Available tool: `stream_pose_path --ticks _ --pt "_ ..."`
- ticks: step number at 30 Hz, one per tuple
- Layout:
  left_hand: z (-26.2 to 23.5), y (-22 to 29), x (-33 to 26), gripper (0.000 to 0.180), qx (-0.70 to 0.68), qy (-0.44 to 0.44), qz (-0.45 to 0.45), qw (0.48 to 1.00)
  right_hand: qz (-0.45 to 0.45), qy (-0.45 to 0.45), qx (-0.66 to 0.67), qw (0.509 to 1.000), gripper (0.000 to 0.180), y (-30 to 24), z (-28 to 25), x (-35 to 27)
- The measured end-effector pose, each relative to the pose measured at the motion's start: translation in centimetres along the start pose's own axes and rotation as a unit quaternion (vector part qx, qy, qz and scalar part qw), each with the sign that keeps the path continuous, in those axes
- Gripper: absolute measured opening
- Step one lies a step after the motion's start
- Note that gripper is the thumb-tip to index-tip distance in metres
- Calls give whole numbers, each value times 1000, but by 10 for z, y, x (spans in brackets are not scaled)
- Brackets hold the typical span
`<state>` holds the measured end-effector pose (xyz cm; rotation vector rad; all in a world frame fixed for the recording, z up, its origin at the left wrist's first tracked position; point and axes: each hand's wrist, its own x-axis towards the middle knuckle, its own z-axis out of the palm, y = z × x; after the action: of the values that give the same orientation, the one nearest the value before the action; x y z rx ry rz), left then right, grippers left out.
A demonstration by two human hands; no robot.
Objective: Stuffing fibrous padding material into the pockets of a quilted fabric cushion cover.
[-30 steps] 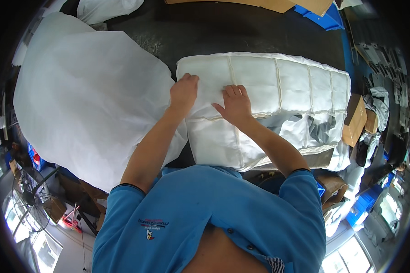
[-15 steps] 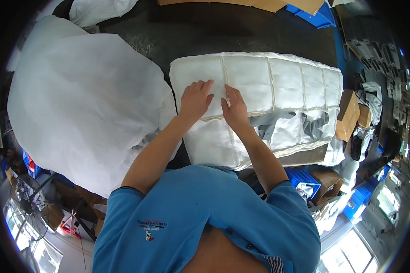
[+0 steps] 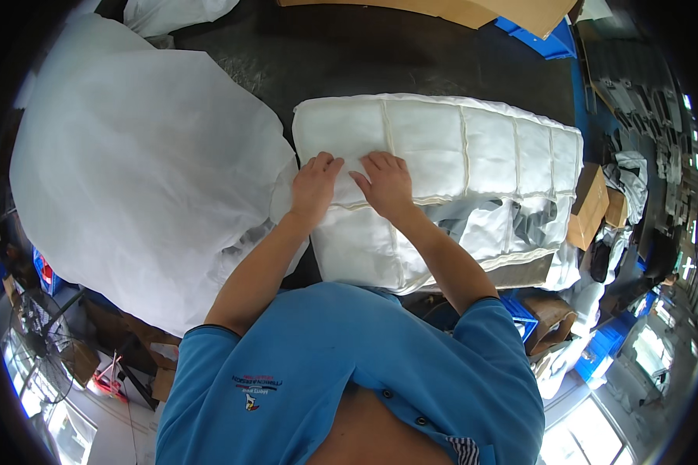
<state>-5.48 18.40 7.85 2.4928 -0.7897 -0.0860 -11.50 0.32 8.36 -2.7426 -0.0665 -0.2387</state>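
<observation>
A long white quilted fabric piece (image 3: 430,151) lies across the dark table, divided by stitched seams into several padded sections. Grey straps (image 3: 535,221) lie over its nearer half towards the right. Near its left end, my left hand (image 3: 313,190) rests on the padding, fingers bent but holding nothing visible. Beside it, my right hand (image 3: 388,184) lies on the same section, thumb spread away from the fingers towards the left hand. Both hands touch the cloth close to the lengthwise seam. The fingertips press on the surface.
A big heap of white sheet material (image 3: 147,178) fills the left side, against the quilted piece. The dark table (image 3: 349,54) extends behind, with cardboard (image 3: 442,8) and a blue bin (image 3: 547,40) at the far edge. Cardboard boxes (image 3: 588,205) stand right; a fan (image 3: 39,341) stands lower left.
My left hand has moved left and nearer to me along the padding, its fingers more bent. My right hand has shifted slightly left, and its thumb has spread out.
</observation>
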Motion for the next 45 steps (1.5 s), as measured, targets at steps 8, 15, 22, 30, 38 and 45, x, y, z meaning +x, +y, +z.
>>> stream_pose_path --ticks 8,15,22,30,38,45 --pt "-68 -14 -71 16 -5 -92 -79 993 57 -79 -72 993 78 -43 -11 -16" --pt "-95 -91 -200 27 302 -166 -84 935 59 -89 15 994 82 -30 25 -12" --pt "-136 -33 -124 32 229 -241 -59 941 141 -6 0 990 74 -18 6 -56" --pt "-84 -7 -48 27 123 -153 16 980 89 -50 -26 994 68 -14 18 -21" --pt "3 12 63 22 149 -22 120 981 138 35 112 983 60 -15 -12 -42" --pt "10 3 58 8 93 18 155 983 2 -37 -61 997 57 -3 4 -10"
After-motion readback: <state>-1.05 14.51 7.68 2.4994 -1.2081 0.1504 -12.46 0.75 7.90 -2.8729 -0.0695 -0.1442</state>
